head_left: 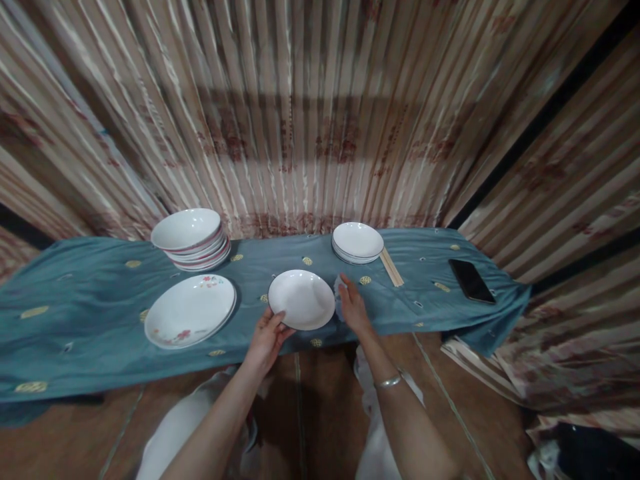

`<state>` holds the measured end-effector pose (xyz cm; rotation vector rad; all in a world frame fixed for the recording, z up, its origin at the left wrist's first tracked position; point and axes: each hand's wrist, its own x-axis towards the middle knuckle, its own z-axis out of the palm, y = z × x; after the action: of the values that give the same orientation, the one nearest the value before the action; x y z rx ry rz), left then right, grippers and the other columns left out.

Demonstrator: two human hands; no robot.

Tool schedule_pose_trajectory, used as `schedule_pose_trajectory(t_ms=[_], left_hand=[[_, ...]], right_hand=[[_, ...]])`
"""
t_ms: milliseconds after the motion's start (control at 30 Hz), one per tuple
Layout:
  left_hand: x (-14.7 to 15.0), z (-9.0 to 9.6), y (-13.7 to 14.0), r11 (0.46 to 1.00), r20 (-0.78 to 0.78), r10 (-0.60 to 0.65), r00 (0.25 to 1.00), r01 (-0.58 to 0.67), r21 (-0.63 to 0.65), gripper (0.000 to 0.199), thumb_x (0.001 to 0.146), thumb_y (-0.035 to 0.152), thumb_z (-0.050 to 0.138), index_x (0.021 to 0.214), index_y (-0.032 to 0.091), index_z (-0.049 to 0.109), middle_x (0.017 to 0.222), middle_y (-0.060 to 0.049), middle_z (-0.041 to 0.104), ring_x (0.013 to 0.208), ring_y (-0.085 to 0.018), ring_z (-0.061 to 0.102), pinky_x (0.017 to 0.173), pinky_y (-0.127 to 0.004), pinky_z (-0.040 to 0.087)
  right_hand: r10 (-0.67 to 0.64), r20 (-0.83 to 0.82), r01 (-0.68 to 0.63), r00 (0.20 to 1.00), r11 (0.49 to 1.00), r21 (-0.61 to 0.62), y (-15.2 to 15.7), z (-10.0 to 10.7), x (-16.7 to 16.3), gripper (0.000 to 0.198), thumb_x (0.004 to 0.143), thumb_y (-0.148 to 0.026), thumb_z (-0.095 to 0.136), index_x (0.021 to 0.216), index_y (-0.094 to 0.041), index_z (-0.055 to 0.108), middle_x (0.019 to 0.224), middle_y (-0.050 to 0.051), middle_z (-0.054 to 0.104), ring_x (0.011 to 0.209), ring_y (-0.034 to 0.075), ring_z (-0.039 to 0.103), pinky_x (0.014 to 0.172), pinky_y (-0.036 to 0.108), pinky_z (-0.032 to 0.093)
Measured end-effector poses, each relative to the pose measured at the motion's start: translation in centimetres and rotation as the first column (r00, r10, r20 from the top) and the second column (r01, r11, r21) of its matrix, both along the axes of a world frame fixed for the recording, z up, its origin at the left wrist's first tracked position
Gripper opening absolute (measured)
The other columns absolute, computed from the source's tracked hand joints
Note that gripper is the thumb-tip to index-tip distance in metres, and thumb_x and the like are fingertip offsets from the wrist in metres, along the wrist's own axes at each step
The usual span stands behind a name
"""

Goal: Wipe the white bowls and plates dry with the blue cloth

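My left hand (269,339) grips the near left edge of a small white plate (301,299) with a thin dark rim, its thumb on top. The plate faces up over the front part of the table. At its right side, my right hand (353,304) is closed on a bluish-grey cloth (339,297), partly hidden by the fingers. Beyond the right hand sits a short stack of matching small plates (357,241), with wooden chopsticks (391,268) lying beside it.
Stacked white bowls (187,230) stand at the back left, behind large oval floral plates (193,310). A black phone (471,281) lies at the right end of the teal tablecloth (420,313). Pleated curtains (300,120) hang right behind the table.
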<state>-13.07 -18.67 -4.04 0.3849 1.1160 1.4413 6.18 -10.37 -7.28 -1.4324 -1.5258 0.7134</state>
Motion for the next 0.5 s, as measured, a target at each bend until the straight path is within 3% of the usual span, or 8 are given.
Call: schedule_pose_trajectory(t_ms=[133,267,367,500], left_hand=[[0.1,0.7,-0.3,1.0,-0.003,-0.02,1.0,0.02,0.018,0.062,0.066,0.013,0.069,0.125,0.026,0.053,0.106,-0.004,0.068,0.074,-0.015,0.066,0.065,-0.03,0.058],[0.1,1.0,-0.7,0.995,-0.009,-0.089,0.996,0.089,0.039,0.089,0.062,0.01,0.068,0.142,0.031,0.035,0.106,-0.003,0.067,0.079,-0.015,0.064,0.069,-0.034,0.058],[0.2,0.9,-1.0,0.992,-0.023,-0.116,0.993,0.117,0.048,0.102,0.061,0.011,0.07,0.148,0.033,0.022,0.115,-0.004,0.064,0.086,-0.017,0.063,0.07,-0.035,0.058],[0.5,0.9,-1.3,0.986,-0.068,-0.139,0.988,0.144,0.079,0.104,0.062,0.017,0.073,0.15,0.035,0.02,0.122,-0.006,0.062,0.09,-0.019,0.062,0.072,-0.036,0.057]], right_hand=[[0.108,0.174,-0.123,0.979,0.989,0.078,0.5,-1.4,-0.6,0.044,0.086,-0.023,0.038,0.125,-0.014,0.058,0.133,0.014,0.057,0.128,0.026,0.047,0.11,0.046,0.035],[0.162,0.323,-0.201,0.933,0.975,0.092,0.8,-2.1,-0.6,0.045,0.082,-0.011,0.039,0.122,-0.015,0.06,0.128,0.013,0.06,0.122,0.024,0.053,0.108,0.043,0.039],[0.168,0.354,-0.217,0.92,0.971,0.103,1.1,-2.3,-0.7,0.043,0.082,-0.008,0.041,0.119,-0.014,0.062,0.123,0.016,0.064,0.118,0.026,0.057,0.106,0.044,0.04],[0.14,0.322,-0.188,0.936,0.974,0.124,1.6,-2.6,-1.1,0.038,0.088,-0.015,0.04,0.119,-0.013,0.062,0.121,0.018,0.064,0.116,0.027,0.057,0.103,0.047,0.042]])
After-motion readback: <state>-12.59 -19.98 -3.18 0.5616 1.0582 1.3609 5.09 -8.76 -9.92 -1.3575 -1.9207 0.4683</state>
